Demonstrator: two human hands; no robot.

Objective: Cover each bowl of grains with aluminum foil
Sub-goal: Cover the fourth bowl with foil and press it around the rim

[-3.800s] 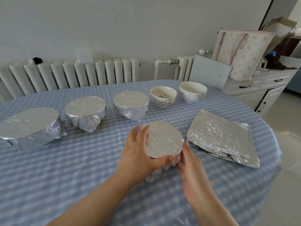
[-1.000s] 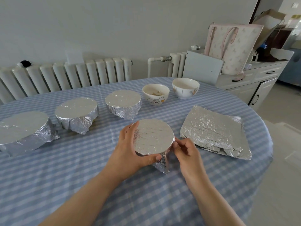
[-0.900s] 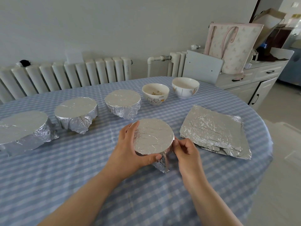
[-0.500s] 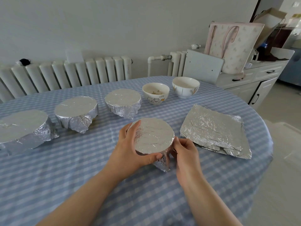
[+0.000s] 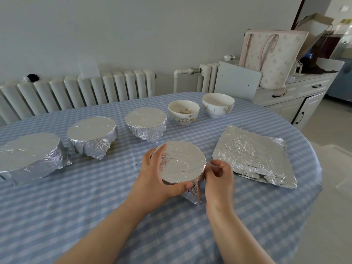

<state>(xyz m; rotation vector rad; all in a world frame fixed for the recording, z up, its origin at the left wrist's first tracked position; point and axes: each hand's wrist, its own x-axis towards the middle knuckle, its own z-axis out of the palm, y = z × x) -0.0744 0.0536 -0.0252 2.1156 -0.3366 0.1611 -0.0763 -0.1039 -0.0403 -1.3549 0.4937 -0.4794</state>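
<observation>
A foil-covered bowl [image 5: 182, 162] sits on the blue checked tablecloth in front of me. My left hand [image 5: 154, 178] wraps around its left side, thumb on the near rim. My right hand [image 5: 219, 178] pinches the foil at the bowl's right rim with curled fingers. Behind it stand three other foil-covered bowls [image 5: 146, 123], [image 5: 92, 134], [image 5: 28, 153]. Two uncovered white bowls are at the back: one with a cartoon print and some grains [image 5: 183, 112], one with a wheat pattern [image 5: 218, 104]. A stack of foil sheets [image 5: 251, 155] lies to the right.
The round table [image 5: 95, 216] drops off at the right edge near the foil sheets. White radiators run along the wall behind. A white cabinet [image 5: 297, 96] with a patterned tote bag [image 5: 272, 56] stands at the back right.
Both hands have stayed on the front bowl. My right hand's fingers have shifted up from the foil's lower side to the rim. The loose foil at the bowl's base now lies tighter.
</observation>
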